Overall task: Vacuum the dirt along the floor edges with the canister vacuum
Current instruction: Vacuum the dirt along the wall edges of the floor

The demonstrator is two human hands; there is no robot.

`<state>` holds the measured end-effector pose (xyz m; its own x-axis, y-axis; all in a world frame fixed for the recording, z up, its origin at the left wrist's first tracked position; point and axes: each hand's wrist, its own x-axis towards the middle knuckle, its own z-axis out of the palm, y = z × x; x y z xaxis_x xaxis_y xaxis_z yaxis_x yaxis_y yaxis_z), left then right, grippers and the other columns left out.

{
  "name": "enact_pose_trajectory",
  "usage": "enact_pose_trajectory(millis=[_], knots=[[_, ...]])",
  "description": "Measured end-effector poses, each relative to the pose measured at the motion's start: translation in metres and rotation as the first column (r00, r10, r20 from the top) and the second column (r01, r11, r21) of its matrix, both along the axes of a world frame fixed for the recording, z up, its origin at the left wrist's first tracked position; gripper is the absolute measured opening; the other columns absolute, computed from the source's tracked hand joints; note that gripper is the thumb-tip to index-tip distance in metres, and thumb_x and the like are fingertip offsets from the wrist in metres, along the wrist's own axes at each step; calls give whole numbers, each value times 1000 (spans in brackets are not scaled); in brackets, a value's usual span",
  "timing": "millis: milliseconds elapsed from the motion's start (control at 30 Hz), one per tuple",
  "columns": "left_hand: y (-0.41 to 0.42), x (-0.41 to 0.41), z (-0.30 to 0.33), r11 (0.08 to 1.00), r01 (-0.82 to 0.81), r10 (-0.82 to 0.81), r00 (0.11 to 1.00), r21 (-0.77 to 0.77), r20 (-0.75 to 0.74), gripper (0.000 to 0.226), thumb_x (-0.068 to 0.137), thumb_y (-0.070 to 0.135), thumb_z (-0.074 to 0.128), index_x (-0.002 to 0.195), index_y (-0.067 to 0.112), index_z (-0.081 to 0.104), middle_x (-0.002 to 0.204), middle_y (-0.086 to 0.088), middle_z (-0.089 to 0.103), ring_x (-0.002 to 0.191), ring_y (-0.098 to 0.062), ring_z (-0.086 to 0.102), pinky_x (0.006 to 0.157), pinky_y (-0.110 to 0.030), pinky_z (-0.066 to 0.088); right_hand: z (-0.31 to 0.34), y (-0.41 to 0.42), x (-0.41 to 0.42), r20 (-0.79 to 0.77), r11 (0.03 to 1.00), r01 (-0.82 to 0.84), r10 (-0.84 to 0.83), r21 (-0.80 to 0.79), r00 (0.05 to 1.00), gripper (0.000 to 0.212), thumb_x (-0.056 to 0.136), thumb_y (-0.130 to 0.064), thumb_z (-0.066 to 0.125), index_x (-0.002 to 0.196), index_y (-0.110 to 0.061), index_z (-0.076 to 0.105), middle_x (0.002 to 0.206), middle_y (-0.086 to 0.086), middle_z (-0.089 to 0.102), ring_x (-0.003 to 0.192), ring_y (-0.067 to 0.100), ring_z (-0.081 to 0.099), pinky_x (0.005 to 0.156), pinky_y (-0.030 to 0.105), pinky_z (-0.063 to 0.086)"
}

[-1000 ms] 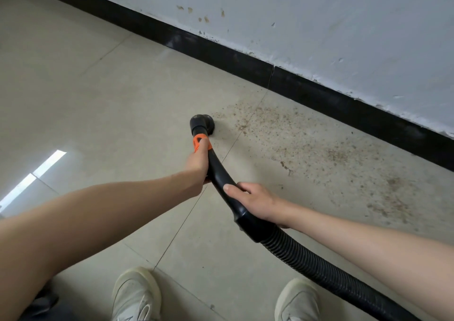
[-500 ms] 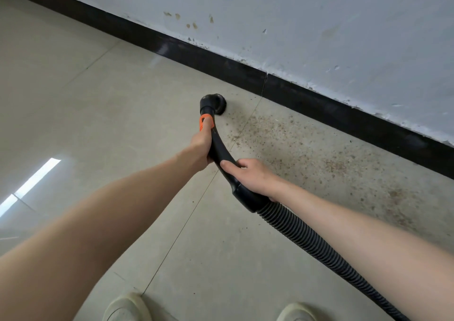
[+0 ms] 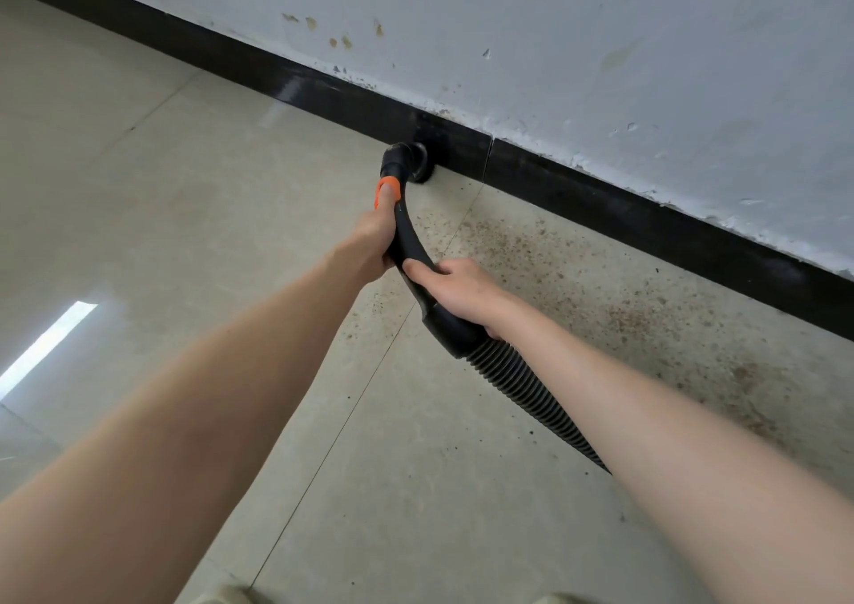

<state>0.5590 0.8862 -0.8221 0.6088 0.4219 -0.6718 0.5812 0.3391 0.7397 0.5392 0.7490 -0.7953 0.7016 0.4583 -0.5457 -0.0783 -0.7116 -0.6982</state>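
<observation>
Black brush nozzle sits against the skirting; left hand and right hand both clench the wand. Dirt lies rightward; pushing hard could scatter it.

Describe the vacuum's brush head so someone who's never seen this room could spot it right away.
Follow the black baseboard under the white wall to its vertical seam. Just left of it, on the floor, sits the round black brush head, at the end of the curved black wand. An orange band just below it marks it out.
</observation>
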Motion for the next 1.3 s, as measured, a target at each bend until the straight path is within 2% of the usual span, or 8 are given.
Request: enact_pose_trajectory(millis=[300,467,700,900,967,1033,1133,1300], knots=[[-26,-3,0,999,46,-46,999,-16,-12,59,94,60,36,111,5,49,80,-4,51,72,-18,54,70,-32,50,6,-23,-10,26,999,11,-10,-51,1000,46,94,-56,45,71,-17,52,76,1,60,78,22,61,70,31,43],[-43,-4,3,996,81,-82,997,-44,-6,60,95,57,35,119,4,49,84,-5,53,75,-19,55,63,-30,50,8,-38,-16,19,997,48,-47,-58,999,47,93,-58,45,71,-17,52,76,1,61,80,23,63,75,34,48],[-63,-7,5,989,127,-129,991,-81,-20,57,96,56,33,119,5,47,86,-6,53,78,-19,55,74,-33,49,7,-58,-27,15,994,94,-94,-47,995,46,93,-57,45,74,-16,54,80,4,65,78,23,64,70,32,47],[-50,0,11,988,120,-119,993,94,-18,59,97,51,30,125,2,49,102,-11,53,92,-25,54,82,-35,48,14,-45,-22,-48,992,124,-122,32,991,50,94,-57,46,88,-12,64,89,8,69,83,24,66,77,34,52],[-32,0,12,989,73,-73,997,129,-6,61,96,52,32,126,1,49,106,-13,56,95,-27,55,82,-35,48,18,-30,-18,-20,996,79,-79,30,997,47,95,-56,45,86,-14,65,82,2,66,78,20,64,68,27,48],[-13,-2,12,993,42,-41,999,111,-9,59,95,53,36,123,3,50,104,-12,58,89,-25,56,77,-34,50,22,-12,-17,-4,999,40,-40,24,999,46,96,-56,44,85,-16,64,82,0,65,79,19,63,65,25,46],[10,-13,12,996,56,-54,998,75,-28,48,95,53,38,105,8,48,77,-4,49,67,-18,50,57,-29,44,19,13,-27,-50,999,27,-24,45,998,47,94,-56,45,81,-15,63,92,8,70,88,26,67,83,36,54],[16,-28,15,992,116,-113,991,51,-69,47,94,54,39,99,7,45,79,-7,50,68,-20,51,58,-31,45,13,19,-50,-140,987,123,-108,103,984,46,91,-60,45,79,-17,57,93,10,68,90,30,67,87,41,54]])
